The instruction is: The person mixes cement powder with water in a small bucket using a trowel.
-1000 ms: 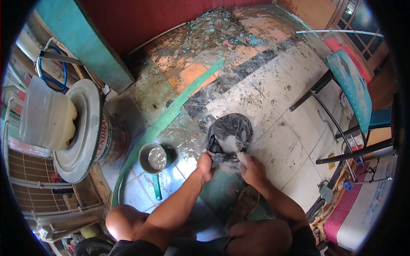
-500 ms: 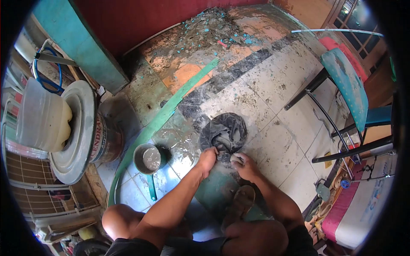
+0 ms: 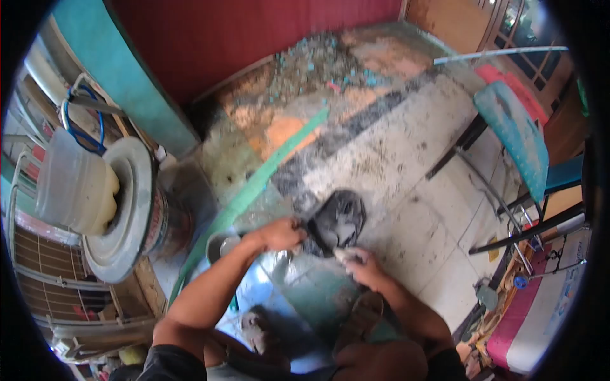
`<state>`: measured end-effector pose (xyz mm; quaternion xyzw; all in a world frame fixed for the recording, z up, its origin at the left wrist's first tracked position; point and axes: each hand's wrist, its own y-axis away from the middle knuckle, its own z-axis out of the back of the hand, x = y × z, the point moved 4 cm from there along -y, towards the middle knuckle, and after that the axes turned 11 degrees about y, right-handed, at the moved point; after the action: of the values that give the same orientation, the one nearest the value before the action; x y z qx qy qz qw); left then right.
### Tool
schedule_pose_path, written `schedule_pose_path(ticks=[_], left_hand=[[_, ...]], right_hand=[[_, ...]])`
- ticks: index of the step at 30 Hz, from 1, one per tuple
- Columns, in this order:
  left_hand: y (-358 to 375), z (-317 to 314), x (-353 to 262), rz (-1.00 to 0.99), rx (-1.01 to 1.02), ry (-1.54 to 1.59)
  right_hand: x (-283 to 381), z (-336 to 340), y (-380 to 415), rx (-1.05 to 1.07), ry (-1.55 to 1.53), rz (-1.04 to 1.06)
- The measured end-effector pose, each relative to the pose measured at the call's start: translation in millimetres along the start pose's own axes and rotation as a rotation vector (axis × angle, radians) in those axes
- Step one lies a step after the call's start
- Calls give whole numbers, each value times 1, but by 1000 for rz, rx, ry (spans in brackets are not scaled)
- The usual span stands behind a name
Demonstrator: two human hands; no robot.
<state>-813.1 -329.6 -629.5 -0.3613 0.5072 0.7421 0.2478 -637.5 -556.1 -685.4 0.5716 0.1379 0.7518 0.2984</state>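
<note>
A black plastic bag point(image 3: 351, 213) stands on the tiled floor in front of me, its mouth spread wide, with pale grey matter showing inside. My left hand point(image 3: 284, 233) is closed on the bag's left rim. At the near edge, my right hand point(image 3: 363, 267) pinches the rim between thumb and fingers. Behind my left forearm, a water dipper point(image 3: 219, 246) is partly hidden; only its rim and a bit of its green handle show.
A long green strip point(image 3: 248, 190) crosses the floor. Rubble point(image 3: 311, 66) is heaped by the red wall. On the left, a plastic container point(image 3: 76, 187) sits on a lidded bucket point(image 3: 121, 238). A chair point(image 3: 508, 136) stands at the right.
My left hand has moved up and left along the bag's rim, and the bag's mouth has been pulled wider. My left forearm now covers much of the dipper.
</note>
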Motion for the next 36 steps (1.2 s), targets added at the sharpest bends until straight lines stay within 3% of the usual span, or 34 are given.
schedule_pose_path(ticks=[4, 6, 8, 10, 12, 14, 17, 21, 23, 24, 25, 26, 27, 28, 29, 30, 34, 36], left_hand=[[-11, 17, -10, -247, -10, -330], [-23, 20, 9, -377, -120, -403], [-21, 22, 14, -277, -161, -459], [-21, 21, 29, -207, -281, -327], [-20, 16, 37, -295, -270, -179], [-15, 9, 36, -546, -131, -36], [-17, -8, 45, -539, -46, -282], [-7, -13, 32, -566, -225, -299], [6, -9, 19, -462, -160, -187], [31, -7, -10, -364, -104, -179], [33, -6, -16, -556, -56, -83], [29, -5, -7, -354, -47, -143], [21, -8, 3, -362, -7, -110], [6, -15, 20, -403, 35, 90], [5, -15, 23, -470, 25, 100], [18, -15, 13, -417, 8, 51], [34, -13, -1, -250, -114, -248], [40, -15, -7, -219, -92, -222]], right_hand=[[-11, -11, -9, -8, 9, -61], [-23, -15, -21, -5, 61, -58], [-42, -23, -35, 11, 84, -55], [-41, -21, -43, 12, 67, -63], [-39, -19, -47, 9, 51, -69], [-43, -21, -50, 7, 39, -71], [-51, -25, -54, 6, 20, -73], [-68, -30, -58, 0, -12, -53], [-84, -31, -58, -12, -42, -28], [-45, -24, -25, -66, -27, -25], [-12, -19, -7, -133, 62, 71], [-12, -16, -4, -103, 15, -87], [-2, -11, 5, -101, 64, -117], [-5, -6, 2, -138, 158, 122], [-4, -3, 4, -91, 75, 121], [34, 4, 29, -24, 34, -8], [33, 14, 31, -22, 18, -14], [28, 20, 29, -46, 44, -12]])
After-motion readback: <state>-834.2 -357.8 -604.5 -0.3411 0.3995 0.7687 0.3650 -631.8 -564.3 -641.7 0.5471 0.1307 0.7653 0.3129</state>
